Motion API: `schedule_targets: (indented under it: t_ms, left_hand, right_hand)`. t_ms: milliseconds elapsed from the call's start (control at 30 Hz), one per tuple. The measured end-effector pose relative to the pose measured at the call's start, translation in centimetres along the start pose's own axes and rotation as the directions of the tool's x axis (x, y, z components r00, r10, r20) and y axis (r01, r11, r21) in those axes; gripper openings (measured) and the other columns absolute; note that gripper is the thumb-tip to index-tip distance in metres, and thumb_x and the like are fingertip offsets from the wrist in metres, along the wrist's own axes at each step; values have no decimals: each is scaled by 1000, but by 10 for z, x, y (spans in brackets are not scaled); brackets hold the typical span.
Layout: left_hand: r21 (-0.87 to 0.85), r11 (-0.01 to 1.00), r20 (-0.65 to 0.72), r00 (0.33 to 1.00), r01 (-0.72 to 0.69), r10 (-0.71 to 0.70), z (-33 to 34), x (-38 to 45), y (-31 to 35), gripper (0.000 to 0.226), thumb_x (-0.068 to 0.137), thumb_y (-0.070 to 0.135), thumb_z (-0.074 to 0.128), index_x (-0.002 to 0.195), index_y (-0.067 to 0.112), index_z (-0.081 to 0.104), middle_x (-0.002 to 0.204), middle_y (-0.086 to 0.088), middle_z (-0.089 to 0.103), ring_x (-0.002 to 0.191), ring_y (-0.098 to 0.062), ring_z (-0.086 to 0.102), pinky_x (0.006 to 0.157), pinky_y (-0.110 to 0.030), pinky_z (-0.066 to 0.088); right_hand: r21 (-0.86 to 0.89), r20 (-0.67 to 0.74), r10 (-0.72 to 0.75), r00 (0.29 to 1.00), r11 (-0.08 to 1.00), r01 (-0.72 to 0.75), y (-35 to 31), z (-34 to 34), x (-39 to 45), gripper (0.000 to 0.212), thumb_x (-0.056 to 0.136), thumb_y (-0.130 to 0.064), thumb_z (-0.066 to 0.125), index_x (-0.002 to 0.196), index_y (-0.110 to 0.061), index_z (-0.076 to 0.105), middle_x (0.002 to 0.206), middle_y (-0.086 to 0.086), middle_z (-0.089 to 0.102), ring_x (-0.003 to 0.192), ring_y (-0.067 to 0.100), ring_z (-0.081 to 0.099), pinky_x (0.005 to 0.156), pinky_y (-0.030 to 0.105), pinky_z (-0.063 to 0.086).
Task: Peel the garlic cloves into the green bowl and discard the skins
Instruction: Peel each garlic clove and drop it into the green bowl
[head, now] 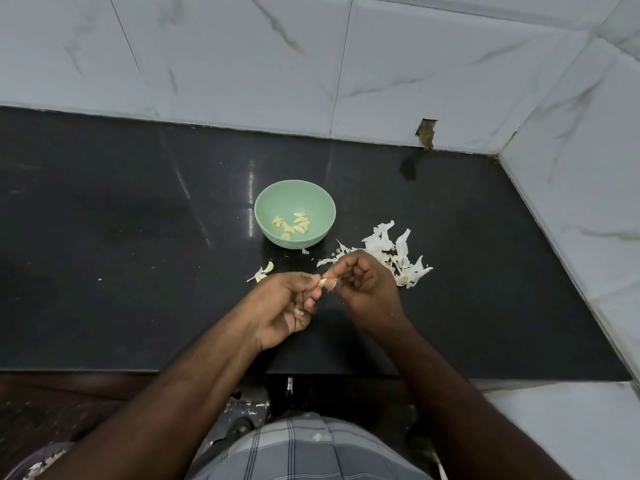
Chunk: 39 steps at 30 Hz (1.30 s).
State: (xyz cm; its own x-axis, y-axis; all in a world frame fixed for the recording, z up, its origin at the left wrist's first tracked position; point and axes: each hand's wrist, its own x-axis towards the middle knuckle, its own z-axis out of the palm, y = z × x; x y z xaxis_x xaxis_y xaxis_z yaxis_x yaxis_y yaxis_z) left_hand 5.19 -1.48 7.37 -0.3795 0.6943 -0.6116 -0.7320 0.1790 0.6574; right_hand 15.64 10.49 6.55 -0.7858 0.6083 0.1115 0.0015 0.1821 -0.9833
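**Both hands pinch one garlic clove over the black tabletop**

On the dark tabletop (121, 237), going left to right, a small scrap of skin with a clove-like piece (264, 271) lies at about 10 o'clock from the hands. Just right of it the left hand (287, 306) is raised above the surface, palm turned inward, its grip clenched on the garlic clove (323, 281) between thumb and fingertips. The right hand (363, 278) meets it from 3 o'clock, its own grip pinching the same clove at the other end, the remaining fingers curled.

At 12 o'clock from the hands stands the green bowl (266, 206), upright, apart from both hands, with a cluster of peeled cloves (292, 225) lying in its bottom. One tiny skin flake (305, 251) rests just beside the bowl's base at 6 o'clock.

Further right, at about 2 o'clock from the right hand, a loose heap of white skins (398, 254) is spread on the tabletop, partly hidden behind that hand. White marble-patterned wall tiles (346, 64) rise behind and to the right.
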Motion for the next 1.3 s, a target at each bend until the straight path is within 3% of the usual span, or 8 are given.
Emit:
schedule_targets:
  t_ms: [133,300,367,467,600,700,933,1300]
  left_hand:
    - [542,698,-15,824,-469,566,0,8,-13,15,91,9,64,77,15,64,68,-1,60,58,-11,48,54,-23,39]
    - [795,244,172,592,-556,788,-12,11,-23,10,88,23,61,79,28,61,74,11,63,73,-12,58,64,-21,42]
    - [757,324,132,618,-568,775,-10,11,-24,11,88,21,62,78,25,62,72,9,62,69,-10,56,64,-22,43]
    - [527,698,-56,799,-485,598,2,10,-22,21,94,5,60,77,16,63,66,1,58,59,-10,48,54,-20,40]
    - [53,976,-6,977,-213,214,6,3,-8,21,96,1,51,80,10,63,64,-2,53,52,-8,43,48,-19,30]
    - [-46,995,15,996,-86,87,3,4,-5,18,96,7,53,81,10,61,62,0,51,49,-7,42,43,-18,29]
    - [194,948,-53,962,-252,266,3,10,-6,14,97,15,63,86,7,67,64,1,55,53,-5,44,46,-17,31]
    - [293,875,-12,914,-384,405,1,13,-5,5,92,8,68,92,5,72,76,-1,68,62,-2,56,52,-13,42]
  right_hand:
    - [256,-21,312,950,920,-297,-6,7,3,27,81,21,61,84,-6,61,71,9,62,61,12,56,59,20,48]
    - [502,180,602,778,623,-599,-8,3,4,25,89,17,52,92,-6,62,75,10,60,62,15,56,58,24,47]
    - [461,160,567,808,681,-569,-8,5,3,22,90,13,55,91,-6,63,75,9,60,61,12,56,59,23,47]
    - [130,-72,269,961,957,-258,-3,9,3,24,85,13,64,84,-11,66,74,3,64,63,5,59,63,19,49]
    - [24,-80,15,997,1000,-13,4,6,2,32,82,16,67,80,-16,66,76,-4,68,75,6,64,74,19,51]
    - [45,-6,-12,1000,999,12,3,3,3,29,81,15,69,80,-14,68,76,-4,71,75,9,66,74,22,52]
    - [-193,70,68,995,980,-53,7,-3,10,34,81,2,74,104,-23,76,84,-8,73,80,7,68,82,26,55]
    - [-50,8,184,983,982,-183,-1,-1,14,17,85,-14,66,69,-20,66,59,5,60,56,15,51,59,33,45]
